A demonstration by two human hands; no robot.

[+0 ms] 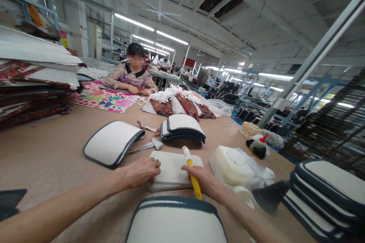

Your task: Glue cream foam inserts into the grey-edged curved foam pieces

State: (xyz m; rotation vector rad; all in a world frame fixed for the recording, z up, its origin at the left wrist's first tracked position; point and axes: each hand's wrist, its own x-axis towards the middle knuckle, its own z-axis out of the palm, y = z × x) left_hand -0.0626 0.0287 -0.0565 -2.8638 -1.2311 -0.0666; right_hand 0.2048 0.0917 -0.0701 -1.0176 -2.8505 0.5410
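A stack of white rounded-corner panels [171,165] lies flat in front of me. At its left edge is my left hand [148,171], fingers curled and closed on the edge of a panel, a ring on one finger. My right hand [201,178] grips a brush [195,184] with a yellow handle, its pale bristles pointing up and away, over the stack's right side. Nearest me lies a curved white panel with dark edging [176,224]. Another dark-edged panel [112,142] rests to the left, and a small pile of them [182,129] sits behind the white stack.
To the right stand a cut-open white plastic container [229,165], a dark cone-shaped object [272,196], a red-tipped bottle [261,143] and a tall pile of edged panels [327,193]. Across the table [65,142] sits a co-worker [132,74], near patterned fabric [105,97].
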